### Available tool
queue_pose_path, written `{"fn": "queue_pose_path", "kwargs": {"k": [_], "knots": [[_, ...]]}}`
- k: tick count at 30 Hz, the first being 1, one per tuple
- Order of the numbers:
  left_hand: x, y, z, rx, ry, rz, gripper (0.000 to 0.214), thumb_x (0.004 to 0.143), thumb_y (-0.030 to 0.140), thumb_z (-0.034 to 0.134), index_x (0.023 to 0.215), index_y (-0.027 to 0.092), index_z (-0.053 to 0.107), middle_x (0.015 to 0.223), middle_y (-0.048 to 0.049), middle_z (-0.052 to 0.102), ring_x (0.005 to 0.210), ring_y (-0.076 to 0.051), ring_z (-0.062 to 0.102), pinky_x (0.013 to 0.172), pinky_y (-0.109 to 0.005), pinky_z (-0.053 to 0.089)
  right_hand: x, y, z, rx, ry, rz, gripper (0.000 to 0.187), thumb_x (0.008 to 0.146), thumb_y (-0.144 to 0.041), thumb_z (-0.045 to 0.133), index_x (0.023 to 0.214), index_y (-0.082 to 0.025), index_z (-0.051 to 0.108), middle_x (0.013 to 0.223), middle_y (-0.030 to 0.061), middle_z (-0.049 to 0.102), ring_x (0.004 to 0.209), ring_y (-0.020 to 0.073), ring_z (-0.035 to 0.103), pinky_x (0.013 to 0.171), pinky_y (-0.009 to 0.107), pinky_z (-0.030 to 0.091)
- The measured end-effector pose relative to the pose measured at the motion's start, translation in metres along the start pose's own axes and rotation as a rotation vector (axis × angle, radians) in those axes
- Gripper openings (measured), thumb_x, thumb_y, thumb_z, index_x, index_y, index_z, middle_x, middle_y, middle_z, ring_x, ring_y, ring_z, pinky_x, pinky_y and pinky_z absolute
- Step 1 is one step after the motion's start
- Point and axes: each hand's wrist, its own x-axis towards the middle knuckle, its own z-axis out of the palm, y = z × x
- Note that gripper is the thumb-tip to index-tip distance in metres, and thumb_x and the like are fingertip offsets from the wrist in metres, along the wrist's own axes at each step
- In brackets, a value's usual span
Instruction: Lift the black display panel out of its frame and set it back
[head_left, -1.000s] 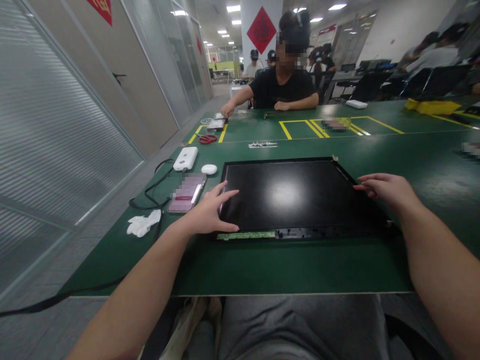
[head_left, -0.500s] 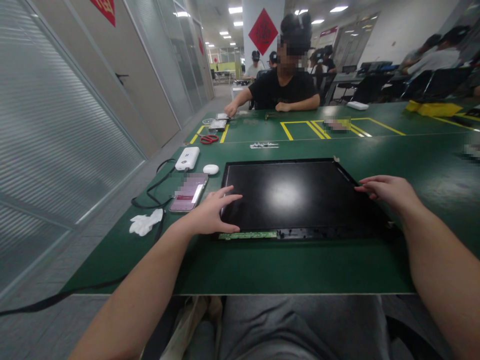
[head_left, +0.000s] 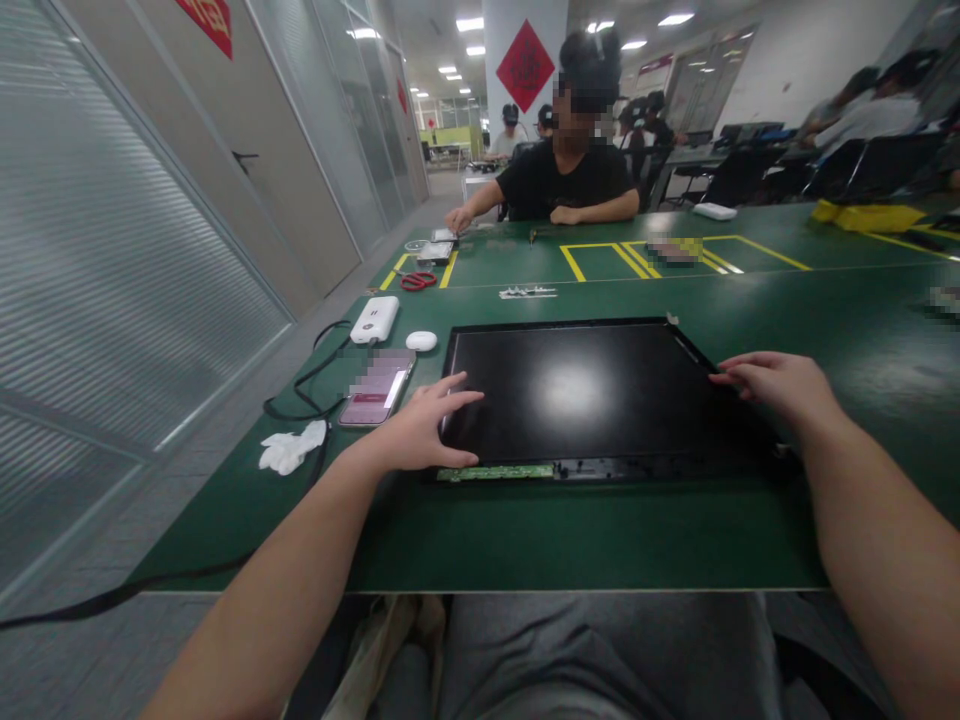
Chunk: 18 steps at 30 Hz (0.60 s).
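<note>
A black display panel [head_left: 577,400] lies flat on the green table in front of me, a bright reflection at its middle. Along its near edge, on the left, runs a narrow green circuit board [head_left: 495,472]. My left hand [head_left: 424,425] rests at the panel's left edge with fingers and thumb spread over its corner. At the right edge, my right hand [head_left: 772,385] has its thumb and fingertips pinched together on the panel's rim. The undersides of the right fingers are hidden.
Left of the panel are a phone [head_left: 377,388], a white power bank [head_left: 375,320], a white earbud case [head_left: 421,341], a crumpled tissue [head_left: 289,450] and a black cable [head_left: 300,395]. Beyond lie red-handled scissors [head_left: 418,281] and thin white strips [head_left: 528,293]. A person [head_left: 566,185] sits opposite.
</note>
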Motion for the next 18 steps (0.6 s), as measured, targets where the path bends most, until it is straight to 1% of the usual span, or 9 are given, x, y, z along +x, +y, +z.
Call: {"fn": "queue_pose_path", "kwargs": {"k": [3,7,9,11,13,15,16,18], "knots": [[0.001,-0.001,0.001,-0.010,0.015,0.025,0.092,0.068,0.051,0.082,0.150,0.024,0.049,0.166,-0.0169,0.027,0.150,-0.042,0.028,0.119,-0.058,0.027,0.002,0.002,0.000,-0.002,0.000,-0.012,0.027,0.066,-0.032,0.063,0.087,-0.020,0.075,0.088,0.0073,0.078,0.059,0.0138,0.056,0.061,0.029,0.048],[0.002,-0.006,0.002,-0.055,0.049,0.064,0.099,0.069,0.049,0.082,0.155,0.023,0.039,0.165,-0.0162,0.027,0.151,-0.039,0.027,0.122,-0.055,0.026,0.002,0.003,-0.001,-0.021,0.006,-0.014,0.026,0.068,-0.032,0.063,0.087,-0.020,0.075,0.088,0.0070,0.078,0.059,0.0136,0.056,0.063,0.030,0.048],[0.003,-0.009,0.004,-0.096,0.082,0.096,0.100,0.070,0.050,0.082,0.155,0.023,0.038,0.164,-0.0160,0.030,0.151,-0.037,0.027,0.123,-0.052,0.025,0.001,0.003,-0.001,-0.032,0.010,-0.013,0.026,0.070,-0.032,0.062,0.088,-0.021,0.076,0.089,0.0057,0.078,0.059,0.0129,0.057,0.063,0.029,0.048],[0.005,-0.013,0.006,-0.158,0.135,0.108,0.095,0.073,0.052,0.080,0.154,0.022,0.040,0.162,-0.0156,0.034,0.150,-0.035,0.030,0.123,-0.050,0.026,0.000,0.003,-0.001,-0.026,0.010,-0.013,0.026,0.070,-0.032,0.062,0.090,-0.021,0.076,0.091,0.0053,0.078,0.061,0.0129,0.057,0.064,0.029,0.048],[0.010,-0.016,0.009,-0.248,0.223,0.058,0.083,0.080,0.054,0.072,0.151,0.022,0.043,0.160,-0.0148,0.038,0.147,-0.033,0.037,0.121,-0.049,0.032,-0.001,0.002,-0.001,-0.003,0.009,-0.013,0.026,0.071,-0.031,0.062,0.091,-0.021,0.076,0.092,0.0060,0.078,0.062,0.0133,0.058,0.065,0.029,0.048],[0.015,-0.018,0.012,-0.353,0.331,-0.059,0.068,0.088,0.054,0.061,0.146,0.022,0.048,0.154,-0.0147,0.043,0.137,-0.032,0.049,0.113,-0.049,0.042,-0.003,0.001,-0.001,0.020,0.004,-0.010,0.026,0.071,-0.030,0.062,0.091,-0.020,0.075,0.093,0.0065,0.078,0.063,0.0134,0.058,0.066,0.029,0.048],[0.018,-0.019,0.013,-0.387,0.372,-0.122,0.062,0.090,0.052,0.056,0.144,0.020,0.050,0.150,-0.0157,0.047,0.130,-0.031,0.056,0.110,-0.049,0.046,-0.004,0.000,-0.001,0.030,0.003,-0.006,0.026,0.070,-0.029,0.062,0.091,-0.020,0.075,0.093,0.0066,0.078,0.063,0.0133,0.058,0.066,0.029,0.049],[0.021,-0.020,0.016,-0.373,0.418,-0.215,0.059,0.090,0.046,0.055,0.141,0.015,0.052,0.144,-0.0186,0.052,0.122,-0.030,0.061,0.105,-0.049,0.050,-0.005,-0.001,-0.001,0.031,0.009,-0.013,0.027,0.070,-0.029,0.061,0.092,-0.020,0.075,0.092,0.0070,0.078,0.064,0.0137,0.059,0.065,0.029,0.049]]}}
